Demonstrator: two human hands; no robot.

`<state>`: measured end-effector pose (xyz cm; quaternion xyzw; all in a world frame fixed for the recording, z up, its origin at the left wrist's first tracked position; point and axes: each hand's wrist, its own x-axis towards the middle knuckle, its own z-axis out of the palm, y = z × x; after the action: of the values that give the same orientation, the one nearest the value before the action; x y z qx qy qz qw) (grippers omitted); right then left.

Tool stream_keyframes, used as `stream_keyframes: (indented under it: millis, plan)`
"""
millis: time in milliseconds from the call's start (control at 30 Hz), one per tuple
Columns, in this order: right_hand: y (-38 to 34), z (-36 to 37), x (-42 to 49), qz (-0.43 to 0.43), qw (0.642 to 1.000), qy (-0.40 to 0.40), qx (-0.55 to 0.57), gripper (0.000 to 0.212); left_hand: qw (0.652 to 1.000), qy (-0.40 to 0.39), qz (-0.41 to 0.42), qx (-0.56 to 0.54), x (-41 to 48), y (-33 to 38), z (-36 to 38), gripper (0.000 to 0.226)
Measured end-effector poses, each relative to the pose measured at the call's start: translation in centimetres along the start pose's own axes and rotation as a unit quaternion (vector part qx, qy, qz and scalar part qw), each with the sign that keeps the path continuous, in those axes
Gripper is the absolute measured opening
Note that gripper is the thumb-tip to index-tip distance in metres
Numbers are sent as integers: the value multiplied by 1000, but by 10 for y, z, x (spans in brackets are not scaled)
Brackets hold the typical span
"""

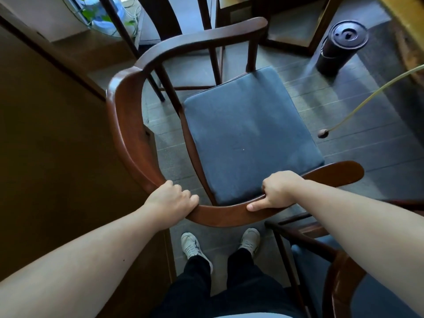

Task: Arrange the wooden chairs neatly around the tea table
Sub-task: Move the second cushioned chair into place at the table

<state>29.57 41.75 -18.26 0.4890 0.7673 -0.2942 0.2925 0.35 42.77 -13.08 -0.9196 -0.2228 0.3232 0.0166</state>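
Note:
A dark wooden armchair (128, 125) with a curved back rail and a blue seat cushion (250, 138) stands right in front of me, seen from above. My left hand (172, 200) grips the curved rail at its lower left. My right hand (277, 193) holds the same rail further right, index finger stretched along the wood. The edge of the tea table (410, 42) shows at the far right. A second wooden chair (332, 260) with a blue seat stands at the lower right, close to my right forearm.
A brown wooden cabinet (52, 138) fills the left side, close to the chair's back rail. A dark cylindrical bin (339, 47) stands on the grey tiled floor at the upper right, with a thin hose (367, 102) beside it. More dark chair legs (213, 49) stand beyond. My feet are below.

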Motion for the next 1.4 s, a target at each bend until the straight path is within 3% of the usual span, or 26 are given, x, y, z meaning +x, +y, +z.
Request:
stream_keyframes:
  millis: [367, 533, 633, 767, 900, 1100, 1267, 1400]
  plan:
    - [32, 19, -24, 47, 998, -2, 47, 90, 998, 4, 33, 47, 36, 6, -25, 11]
    - [28, 13, -36, 54, 996, 6, 71, 79, 997, 19, 39, 61, 28, -2, -29, 22]
    - [14, 11, -47, 52, 989, 51, 125, 73, 995, 22, 56, 78, 17, -27, -41, 36]
    - [-38, 3, -47, 49, 965, 153, 207, 92, 990, 46, 96, 90, 1, -69, -49, 40]
    - [-108, -26, -33, 40, 934, 245, 258, 73, 982, 107, 140, 65, -11, -113, -49, 33]
    - [-191, -91, -5, 96, 869, 349, 338, 64, 966, 195, 164, 48, -16, -194, -43, 39]
    - [-217, -127, 23, 128, 844, 368, 369, 68, 968, 187, 160, 46, -5, -253, -45, 52]
    - [-210, -135, 34, 128, 827, 372, 402, 71, 963, 188, 190, 28, 8, -266, -54, 47]
